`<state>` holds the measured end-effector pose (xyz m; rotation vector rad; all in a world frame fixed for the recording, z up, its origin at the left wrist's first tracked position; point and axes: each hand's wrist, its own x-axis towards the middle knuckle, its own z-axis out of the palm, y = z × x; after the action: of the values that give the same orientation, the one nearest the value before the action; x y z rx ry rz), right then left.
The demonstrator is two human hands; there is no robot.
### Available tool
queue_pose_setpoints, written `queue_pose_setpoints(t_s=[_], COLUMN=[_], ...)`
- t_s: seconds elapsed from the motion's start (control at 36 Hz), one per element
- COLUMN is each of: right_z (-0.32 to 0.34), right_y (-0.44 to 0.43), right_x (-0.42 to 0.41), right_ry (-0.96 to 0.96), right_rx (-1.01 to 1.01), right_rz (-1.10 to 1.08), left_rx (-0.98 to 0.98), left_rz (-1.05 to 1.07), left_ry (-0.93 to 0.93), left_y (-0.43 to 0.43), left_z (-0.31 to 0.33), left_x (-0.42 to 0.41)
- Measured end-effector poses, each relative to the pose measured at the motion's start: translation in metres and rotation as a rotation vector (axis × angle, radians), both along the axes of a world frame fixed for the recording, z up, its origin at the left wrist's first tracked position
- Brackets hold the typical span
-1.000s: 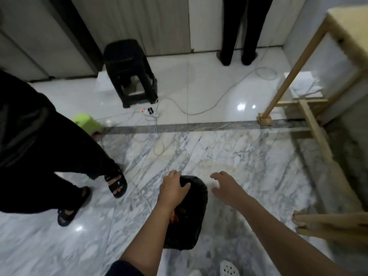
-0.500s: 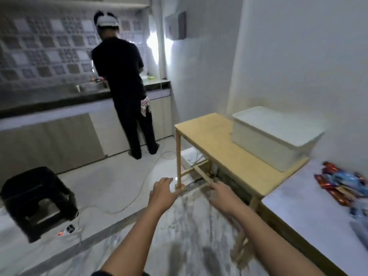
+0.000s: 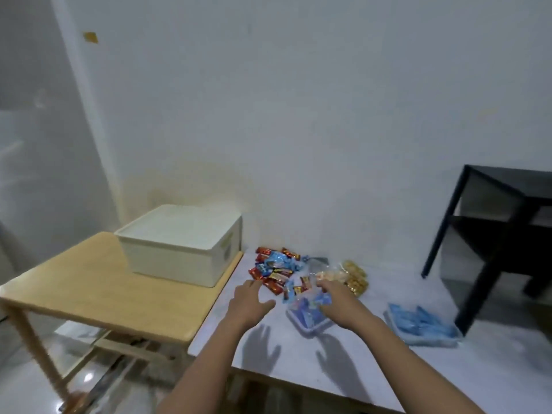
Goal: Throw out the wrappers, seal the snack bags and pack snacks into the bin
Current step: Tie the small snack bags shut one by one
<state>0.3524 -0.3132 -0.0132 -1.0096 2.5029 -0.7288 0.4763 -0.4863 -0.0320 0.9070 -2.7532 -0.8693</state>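
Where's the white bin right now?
In the head view, the white bin sits left of centre at the far right corner of the wooden table, by the wall, just left of the snack pile.

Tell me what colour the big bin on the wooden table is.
Off-white, almost cream; the bin shows best in the head view.

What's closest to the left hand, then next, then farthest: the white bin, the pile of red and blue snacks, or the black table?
Head view:
1. Pile of red and blue snacks: just ahead of the left hand.
2. White bin: back and left, on the wooden table.
3. Black table: far off to the right.
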Motion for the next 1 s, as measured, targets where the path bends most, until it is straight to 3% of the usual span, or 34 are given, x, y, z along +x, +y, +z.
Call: queue_pose_setpoints(t_s=[0.36,0.69,1.0], right_z=[-0.032,-0.103,-0.171], right_y=[0.050,-0.055,-0.146], right_x=[-0.148,-0.241,-0.252], right_ry=[-0.021,-0.121,0.083], right_rx=[0.002,0.032,0.004], right_rz=[-0.153,-0.142,-0.052], left_rx=[0.029,0.165,0.558], left_rz=[-0.134,-0.110,-0.067], left_ry=[-0.055,-0.172,-0.126], left_y=[0.025,-0.081,-0.134], left_z=[-0.031,-0.104,-0.163], left_x=[-0.169,-0.265,-0.328])
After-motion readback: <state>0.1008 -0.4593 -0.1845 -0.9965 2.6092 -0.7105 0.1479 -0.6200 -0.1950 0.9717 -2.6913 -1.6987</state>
